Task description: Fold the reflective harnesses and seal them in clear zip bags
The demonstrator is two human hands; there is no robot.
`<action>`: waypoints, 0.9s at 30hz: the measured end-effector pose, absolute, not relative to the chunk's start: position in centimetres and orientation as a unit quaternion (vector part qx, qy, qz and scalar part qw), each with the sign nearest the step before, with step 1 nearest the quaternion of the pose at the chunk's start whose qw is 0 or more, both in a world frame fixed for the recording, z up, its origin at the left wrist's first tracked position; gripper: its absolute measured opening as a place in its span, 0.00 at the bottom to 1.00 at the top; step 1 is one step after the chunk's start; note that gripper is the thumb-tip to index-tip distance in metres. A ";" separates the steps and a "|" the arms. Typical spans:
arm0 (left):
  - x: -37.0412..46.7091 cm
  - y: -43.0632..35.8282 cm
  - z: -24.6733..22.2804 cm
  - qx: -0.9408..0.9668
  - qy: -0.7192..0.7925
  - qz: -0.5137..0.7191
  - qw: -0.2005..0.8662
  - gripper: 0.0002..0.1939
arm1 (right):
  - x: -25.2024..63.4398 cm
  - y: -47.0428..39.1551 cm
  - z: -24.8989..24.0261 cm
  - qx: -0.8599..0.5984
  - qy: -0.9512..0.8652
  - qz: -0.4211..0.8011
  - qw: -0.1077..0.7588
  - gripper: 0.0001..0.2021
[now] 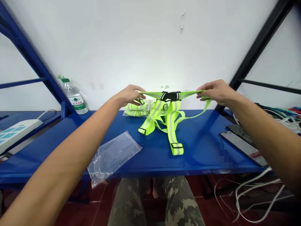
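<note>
Stretched between my two hands is the waist strap of a neon-yellow reflective harness (172,116), with silver stripes. A black buckle (171,96), fastened, sits midway along that strap. My left hand (132,95) pinches one end; my right hand (213,91) pinches the other, and a loose length of strap droops from it. Two shoulder straps hang down toward the table, each with a black slider near its lower end. Behind the harness, packed neon-yellow straps in clear plastic (135,110) lie by the wall, partly hidden by my left hand and the harness.
On the blue table (197,157) an opened clear zip bag (115,153) overhangs the front edge. A water bottle (75,97) leans at the back left, near a white power strip (21,131). Phones (243,147) lie right; white cables (256,197) hang below them.
</note>
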State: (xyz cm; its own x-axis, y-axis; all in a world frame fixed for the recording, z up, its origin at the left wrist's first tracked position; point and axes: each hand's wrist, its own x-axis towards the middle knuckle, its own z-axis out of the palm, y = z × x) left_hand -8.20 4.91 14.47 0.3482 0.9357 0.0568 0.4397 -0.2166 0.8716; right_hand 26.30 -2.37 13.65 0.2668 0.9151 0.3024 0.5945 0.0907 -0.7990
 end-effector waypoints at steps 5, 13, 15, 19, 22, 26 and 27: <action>-9.2 6.0 16.0 0.639 0.456 0.347 0.513 0.14 | 27.5 -3.0 15.6 -0.658 -0.591 0.179 0.430 0.09; -8.2 6.1 17.2 0.625 0.479 0.425 0.447 0.06 | 27.3 -3.1 16.3 -0.669 -0.535 -0.073 0.511 0.10; -7.4 6.0 17.1 0.629 0.491 0.463 0.385 0.06 | 26.7 -2.7 16.4 -0.607 -0.511 -0.077 0.603 0.09; -5.5 6.1 16.2 0.589 0.538 0.503 0.332 0.05 | 24.4 -1.9 17.0 -0.494 -0.397 0.114 0.765 0.17; -4.6 6.7 15.9 0.474 0.534 0.532 0.455 0.07 | 23.3 -2.6 17.3 -0.458 -0.359 0.318 0.748 0.11; -5.2 7.5 16.2 0.324 0.403 0.533 0.669 0.16 | 25.0 -4.6 16.7 -0.471 -0.453 0.461 0.600 0.09; -5.7 7.5 16.3 0.308 0.368 0.529 0.700 0.16 | 25.9 -5.0 16.3 -0.485 -0.478 0.467 0.564 0.12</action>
State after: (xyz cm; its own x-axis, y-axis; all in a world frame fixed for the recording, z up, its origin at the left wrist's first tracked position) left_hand -5.71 7.46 16.33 0.1696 0.9670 -0.1898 -0.5127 0.2511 0.8210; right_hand 25.93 -4.98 16.31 0.1074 0.9905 0.0862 -0.0631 0.0933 -0.9936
